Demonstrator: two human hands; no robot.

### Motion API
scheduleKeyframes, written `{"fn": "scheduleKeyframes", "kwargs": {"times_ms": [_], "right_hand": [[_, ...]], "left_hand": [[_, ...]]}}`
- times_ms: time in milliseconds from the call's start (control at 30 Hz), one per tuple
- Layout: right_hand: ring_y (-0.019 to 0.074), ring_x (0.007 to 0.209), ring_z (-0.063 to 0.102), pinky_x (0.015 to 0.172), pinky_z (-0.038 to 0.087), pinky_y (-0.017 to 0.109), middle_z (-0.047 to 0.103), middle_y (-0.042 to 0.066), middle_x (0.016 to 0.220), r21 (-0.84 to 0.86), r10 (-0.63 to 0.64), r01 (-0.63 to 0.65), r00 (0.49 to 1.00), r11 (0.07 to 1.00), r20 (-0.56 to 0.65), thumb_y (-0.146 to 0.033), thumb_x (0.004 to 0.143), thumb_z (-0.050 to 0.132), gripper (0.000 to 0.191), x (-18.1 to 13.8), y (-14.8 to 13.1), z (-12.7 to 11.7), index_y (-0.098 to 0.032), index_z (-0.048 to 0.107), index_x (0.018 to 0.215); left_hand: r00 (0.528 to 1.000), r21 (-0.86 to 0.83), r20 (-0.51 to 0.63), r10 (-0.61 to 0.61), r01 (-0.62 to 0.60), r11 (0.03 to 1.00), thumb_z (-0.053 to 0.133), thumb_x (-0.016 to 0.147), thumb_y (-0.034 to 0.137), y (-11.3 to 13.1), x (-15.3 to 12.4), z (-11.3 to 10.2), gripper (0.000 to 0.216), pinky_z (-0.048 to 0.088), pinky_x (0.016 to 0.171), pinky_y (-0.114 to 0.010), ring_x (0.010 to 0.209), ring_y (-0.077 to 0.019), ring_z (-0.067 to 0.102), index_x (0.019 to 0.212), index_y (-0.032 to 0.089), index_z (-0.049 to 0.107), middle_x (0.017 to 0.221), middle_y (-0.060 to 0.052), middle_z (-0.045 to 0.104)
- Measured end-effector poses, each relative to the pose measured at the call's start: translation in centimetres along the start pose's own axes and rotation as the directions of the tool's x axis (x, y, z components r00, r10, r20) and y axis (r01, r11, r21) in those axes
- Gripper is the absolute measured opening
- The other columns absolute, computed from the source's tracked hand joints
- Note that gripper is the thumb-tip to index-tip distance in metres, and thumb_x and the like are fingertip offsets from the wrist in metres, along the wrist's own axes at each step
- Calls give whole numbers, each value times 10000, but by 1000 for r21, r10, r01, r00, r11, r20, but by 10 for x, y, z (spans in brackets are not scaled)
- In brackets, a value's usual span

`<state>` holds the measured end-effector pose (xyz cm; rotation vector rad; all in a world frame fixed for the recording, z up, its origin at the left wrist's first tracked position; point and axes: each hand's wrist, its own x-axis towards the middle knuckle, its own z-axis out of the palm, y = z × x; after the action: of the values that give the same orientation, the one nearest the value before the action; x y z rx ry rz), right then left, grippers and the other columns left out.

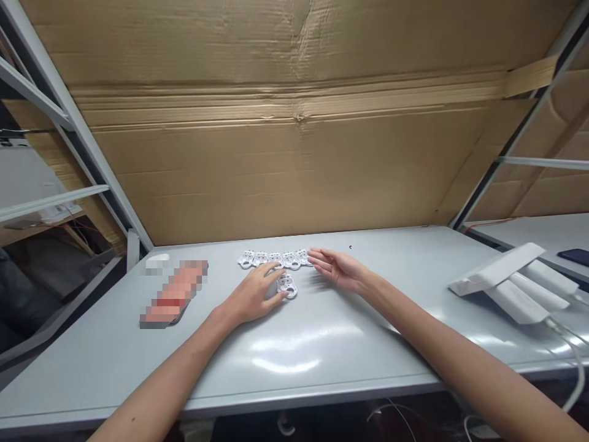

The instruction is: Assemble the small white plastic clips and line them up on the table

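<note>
My left hand (253,296) curls over a grey rounded piece (272,288) on the grey table (294,362), with its thumb and fingertips against a white plastic part with holes (287,286). Whether that part is lifted or lying on the table is hard to tell. Just beyond, several similar white parts (276,259) lie in a row. My right hand (338,270) is flat and open, holding nothing, its fingertips at the right end of the row.
A pixelated, blurred pink-and-red object (173,294) and a small white item (157,261) lie to the left. White elongated pieces (506,282) with a white cable (575,362) sit to the right. Cardboard (294,159) stands behind the table, and a dark phone (574,256) lies on a surface at far right.
</note>
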<state>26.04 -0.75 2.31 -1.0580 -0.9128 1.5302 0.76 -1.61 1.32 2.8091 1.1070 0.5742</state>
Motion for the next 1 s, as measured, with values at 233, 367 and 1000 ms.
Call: {"fn": "scheduleKeyframes", "kwargs": {"times_ms": [233, 367, 1000], "right_hand": [[247, 1099, 665, 919, 546, 376, 712, 134, 1160, -457, -305, 213, 943, 864, -137, -294, 949, 484, 227, 2, -28, -28, -173, 668, 1002], [231, 949, 703, 836, 527, 342, 727, 120, 1112, -852, -468, 123, 871, 508, -153, -195, 897, 468, 273, 14, -27, -52, -161, 649, 1098], [270, 1105, 629, 950, 474, 423, 688, 111, 1208, -901, -488, 404, 826, 160, 283, -284, 912, 500, 302, 9, -5, -37, -191, 670, 1144]], "left_hand": [[1000, 8, 8, -9, 9, 1000, 504, 954, 413, -1, -1, 1, 458, 403, 1090, -495, 1345, -328, 440, 1343, 174, 550, 1456, -157, 472], [1000, 1, 5, -6, 6, 1000, 502, 954, 430, -2, -2, 2, 468, 408, 1085, -495, 1343, -336, 441, 1337, 167, 555, 1445, -165, 481], [999, 27, 28, 32, -32, 999, 529, 955, 451, -8, -1, 3, 446, 392, 1093, -490, 1333, -318, 448, 1311, 188, 573, 1413, -154, 514]]}}
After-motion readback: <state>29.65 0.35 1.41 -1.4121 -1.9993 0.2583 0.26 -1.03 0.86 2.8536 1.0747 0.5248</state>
